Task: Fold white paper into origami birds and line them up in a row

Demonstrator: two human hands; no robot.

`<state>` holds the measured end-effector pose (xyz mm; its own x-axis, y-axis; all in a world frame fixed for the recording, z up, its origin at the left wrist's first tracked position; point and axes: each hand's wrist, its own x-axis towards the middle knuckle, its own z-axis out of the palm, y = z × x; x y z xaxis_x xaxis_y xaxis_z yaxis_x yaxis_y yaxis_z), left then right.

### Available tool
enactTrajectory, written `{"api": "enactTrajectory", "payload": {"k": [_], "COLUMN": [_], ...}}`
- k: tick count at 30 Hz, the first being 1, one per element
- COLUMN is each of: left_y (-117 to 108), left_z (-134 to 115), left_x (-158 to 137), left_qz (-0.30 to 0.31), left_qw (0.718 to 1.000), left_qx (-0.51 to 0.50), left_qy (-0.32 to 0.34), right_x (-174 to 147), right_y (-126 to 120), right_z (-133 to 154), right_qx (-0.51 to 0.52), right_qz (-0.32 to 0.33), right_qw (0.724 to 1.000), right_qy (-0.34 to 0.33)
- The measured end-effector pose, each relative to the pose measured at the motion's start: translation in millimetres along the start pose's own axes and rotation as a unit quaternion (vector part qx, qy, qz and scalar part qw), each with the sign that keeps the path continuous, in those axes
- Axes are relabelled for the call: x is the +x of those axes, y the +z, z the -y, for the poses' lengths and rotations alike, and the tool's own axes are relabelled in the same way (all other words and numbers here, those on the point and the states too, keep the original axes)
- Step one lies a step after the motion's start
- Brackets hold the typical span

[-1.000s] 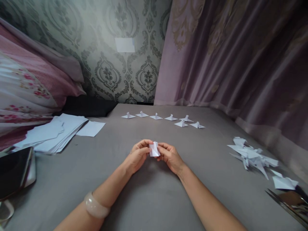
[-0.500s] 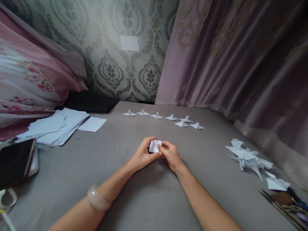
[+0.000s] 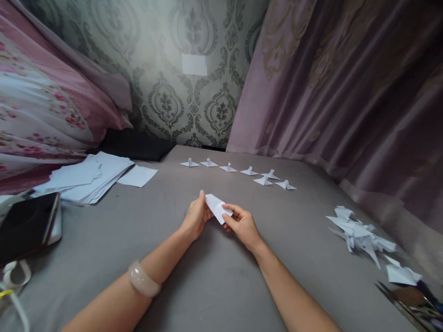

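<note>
Head view: we are pinching a folded, white paper piece (image 3: 215,205) by its right end between our right hand's (image 3: 245,227) thumb and fingers; our left hand (image 3: 194,217) is curving around its left end, whether gripping we cannot tell.

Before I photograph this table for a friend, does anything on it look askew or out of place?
Mildly: at the right, folded-paper figures lie jumbled in a heap, whereas seven others stand spread out toward the far side. The paper stack at the left is also unevenly fanned. I see no spill.
</note>
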<state>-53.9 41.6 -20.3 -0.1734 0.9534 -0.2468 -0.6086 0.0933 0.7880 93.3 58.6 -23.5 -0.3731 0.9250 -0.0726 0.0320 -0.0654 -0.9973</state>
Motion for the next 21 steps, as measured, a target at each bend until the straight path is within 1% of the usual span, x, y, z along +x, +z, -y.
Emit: {"api": "enactTrajectory", "payload": {"k": [4, 8, 10, 12, 13, 15, 18, 20, 21], "left_y": [1, 1, 0, -1, -1, -1, 2, 4, 5], "left_z": [2, 2, 1, 0, 0, -2, -4, -6, -6], "left_x": [-3, -4, -4, -3, -4, -5, -9, -12, -13], "left_qz": [0.014, 0.040, 0.039, 0.026, 0.018, 0.003, -0.014, -0.019, -0.020], "left_qw": [1.000, 0.999, 0.999, 0.998, 0.998, 0.997, 0.993, 0.988, 0.984], "left_qx": [0.017, 0.019, 0.028, 0.044, 0.054, 0.076, 0.113, 0.148, 0.170], "left_qy": [0.018, -0.008, -0.022, -0.026, -0.024, -0.017, 0.003, 0.032, 0.053], "right_x": [0, 1, 1, 1, 1, 1, -1, -3, -4], "right_y": [2, 0, 0, -1, -1, -1, -1, -2, -2], "right_z": [-4, -5, -5, -6, -7, -7, -4, 0, 1], "right_qx": [-0.022, -0.016, -0.014, -0.020, -0.032, -0.074, -0.157, -0.189, -0.193], "right_qz": [-0.014, -0.027, -0.026, -0.022, -0.023, -0.038, -0.085, -0.102, -0.100], "right_qw": [1.000, 0.999, 0.999, 0.999, 0.999, 0.993, 0.969, 0.958, 0.958], "right_qy": [-0.017, -0.019, -0.017, -0.020, -0.033, -0.086, -0.173, -0.189, -0.189]}}
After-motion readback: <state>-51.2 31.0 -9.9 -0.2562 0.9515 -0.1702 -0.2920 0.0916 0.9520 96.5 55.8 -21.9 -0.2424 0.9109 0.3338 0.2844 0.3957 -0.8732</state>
